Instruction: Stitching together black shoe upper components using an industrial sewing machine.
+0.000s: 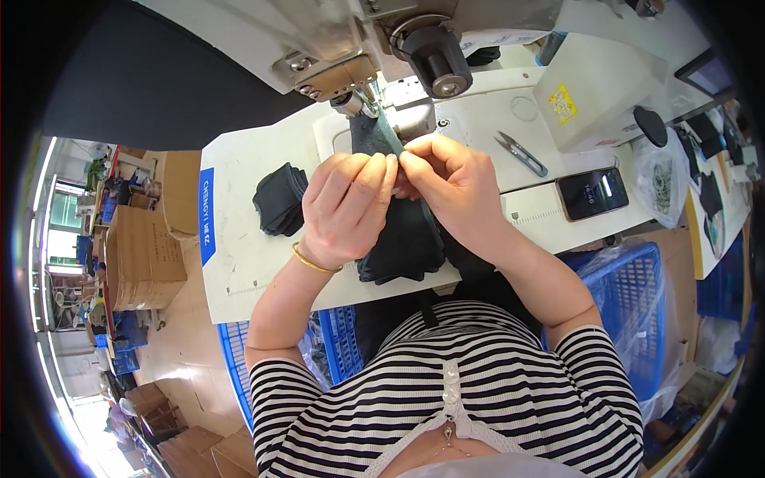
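Below the head of a sewing machine (pixel 339 80), a dark fabric piece (pixel 373 135) lies at the presser foot and extends toward me. Its near end is at the fingers of my left hand (pixel 344 209) and my right hand (pixel 462 187), raised close together in front of the foot. Both hands are closed in a pinch, fingertips nearly touching, apparently on the fabric's edge; the exact grip is partly hidden. Under my hands, a pile of black fabric pieces (pixel 402 251) lies at the table's front edge. A smaller black stack (pixel 280 199) sits left of my left hand.
On the white table (pixel 263 275), thread snips (pixel 522 154) and a phone (pixel 593 193) lie to the right. A clear plastic bag (pixel 661 183) hangs beyond the phone. Blue plastic baskets (pixel 625 295) stand below the table edge. Cardboard boxes (pixel 143 259) stand on the floor at left.
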{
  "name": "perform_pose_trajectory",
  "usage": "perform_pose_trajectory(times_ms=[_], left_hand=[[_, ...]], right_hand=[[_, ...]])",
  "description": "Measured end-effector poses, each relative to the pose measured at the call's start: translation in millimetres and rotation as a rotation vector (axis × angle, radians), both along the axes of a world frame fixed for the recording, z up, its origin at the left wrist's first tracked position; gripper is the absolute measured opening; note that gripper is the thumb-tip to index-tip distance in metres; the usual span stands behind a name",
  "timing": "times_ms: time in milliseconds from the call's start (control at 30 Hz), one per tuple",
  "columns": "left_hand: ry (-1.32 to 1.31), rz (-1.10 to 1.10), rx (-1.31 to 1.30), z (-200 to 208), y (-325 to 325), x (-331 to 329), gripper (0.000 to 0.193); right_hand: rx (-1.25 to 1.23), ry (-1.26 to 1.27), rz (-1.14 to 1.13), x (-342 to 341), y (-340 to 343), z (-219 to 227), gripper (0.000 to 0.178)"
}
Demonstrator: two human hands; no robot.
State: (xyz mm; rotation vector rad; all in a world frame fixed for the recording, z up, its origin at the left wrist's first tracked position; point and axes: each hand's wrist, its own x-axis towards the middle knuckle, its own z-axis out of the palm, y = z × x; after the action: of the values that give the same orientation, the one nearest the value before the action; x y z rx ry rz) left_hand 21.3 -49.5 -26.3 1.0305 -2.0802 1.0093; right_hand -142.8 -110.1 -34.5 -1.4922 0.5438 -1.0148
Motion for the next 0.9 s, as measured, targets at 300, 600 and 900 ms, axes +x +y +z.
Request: perform_pose_trajectory(times_ms=[300, 600, 900], left_hand=[[0.074, 0.152, -0.048, -6, 2, -8, 0.029], [0.067, 0.063, -0.054, -3, 0, 2, 0.032], [0.083, 0.047, -0.092, -3, -13, 12, 0.032]], right_hand=[[-0.016, 0.038, -0.054, 2, 3, -2, 0.015], [0.051, -0.009, -0.04, 8, 2, 0, 0.017], [0.088, -0.052, -0.05, 17, -2, 1, 0.017]])
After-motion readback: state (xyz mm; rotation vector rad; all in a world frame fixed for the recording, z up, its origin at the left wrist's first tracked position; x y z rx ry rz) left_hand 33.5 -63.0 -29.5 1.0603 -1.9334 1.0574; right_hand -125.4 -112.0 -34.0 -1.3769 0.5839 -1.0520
